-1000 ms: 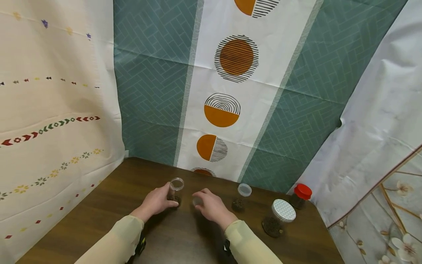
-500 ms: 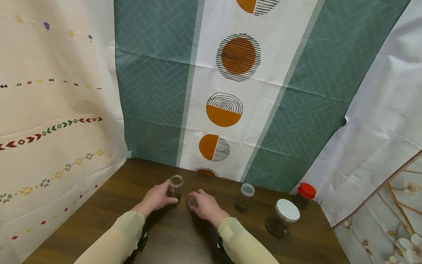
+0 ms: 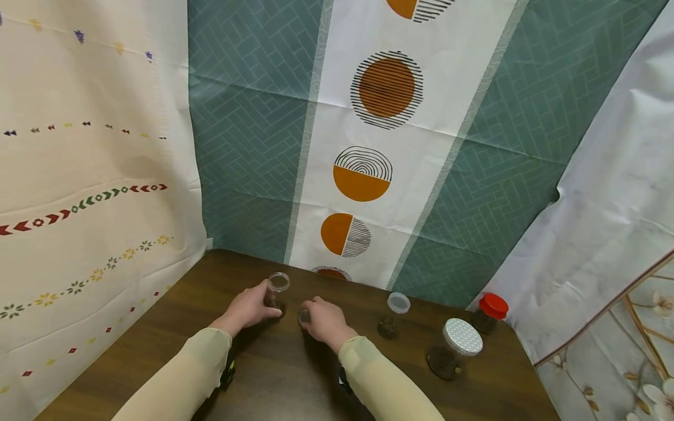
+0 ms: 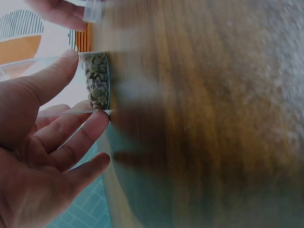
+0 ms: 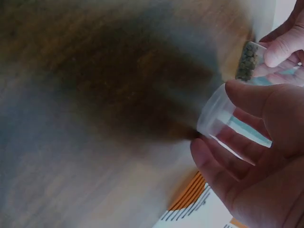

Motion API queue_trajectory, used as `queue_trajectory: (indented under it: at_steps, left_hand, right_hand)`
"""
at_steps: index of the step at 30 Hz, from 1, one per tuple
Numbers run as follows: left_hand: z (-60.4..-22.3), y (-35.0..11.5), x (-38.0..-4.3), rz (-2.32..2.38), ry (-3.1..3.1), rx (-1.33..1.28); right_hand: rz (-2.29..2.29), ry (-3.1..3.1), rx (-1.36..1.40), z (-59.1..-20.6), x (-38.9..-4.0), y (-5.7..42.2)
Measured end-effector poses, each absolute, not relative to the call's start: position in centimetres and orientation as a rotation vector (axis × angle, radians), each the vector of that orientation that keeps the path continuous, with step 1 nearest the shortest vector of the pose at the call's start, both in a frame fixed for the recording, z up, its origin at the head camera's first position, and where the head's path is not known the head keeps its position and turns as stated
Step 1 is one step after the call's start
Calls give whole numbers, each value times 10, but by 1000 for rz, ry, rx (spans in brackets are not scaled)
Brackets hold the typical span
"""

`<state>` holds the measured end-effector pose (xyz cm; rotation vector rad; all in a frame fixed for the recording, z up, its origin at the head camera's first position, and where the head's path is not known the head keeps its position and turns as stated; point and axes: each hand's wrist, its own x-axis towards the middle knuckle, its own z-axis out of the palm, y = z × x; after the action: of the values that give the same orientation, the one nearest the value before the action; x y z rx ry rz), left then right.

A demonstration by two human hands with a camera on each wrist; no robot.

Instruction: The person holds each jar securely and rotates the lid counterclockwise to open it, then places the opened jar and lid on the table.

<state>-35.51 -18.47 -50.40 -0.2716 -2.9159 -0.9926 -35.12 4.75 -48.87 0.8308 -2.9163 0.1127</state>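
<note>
My left hand (image 3: 250, 307) grips a clear, uncapped jar (image 3: 278, 286) upright on the table, thumb on one side and fingers on the other. A low layer of small brownish pellets (image 4: 97, 80) fills its bottom, seen in the left wrist view. To the right of the jar, my right hand (image 3: 325, 321) pinches a clear plastic lid (image 5: 216, 111) between thumb and fingers, close over the tabletop. The lid stays apart from the jar. In the right wrist view, the left hand (image 5: 285, 52) and the jar (image 5: 247, 61) show beyond the lid.
On the right side of the brown table (image 3: 284, 374) stand a small jar with a translucent lid (image 3: 398, 302), a larger jar with a white patterned lid (image 3: 462, 337) and a red-lidded jar (image 3: 493, 306). Patterned cloths (image 3: 253, 146) hang behind and at the sides.
My right hand has moved left with the lid, a little nearer the jar. My left hand keeps its grip, and the jar has shifted slightly left and back. The head view has turned slightly left.
</note>
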Motion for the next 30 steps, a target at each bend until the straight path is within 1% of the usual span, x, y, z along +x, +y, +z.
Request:
queue_trajectory:
  at_steps: [9,23,30]
  left_hand:
    - [-501,-187,-356,-1021,-2921,-273]
    - [-504,-192,-364,-976,-2918,-211]
    - [-504,-195,-366,-979,-2922,-202]
  right_hand:
    - [36,-2846,843,-502,-359,41]
    - [-8,-2898,815,-502,-371,36]
    - [-51,-2883,847,-504,-374,35]
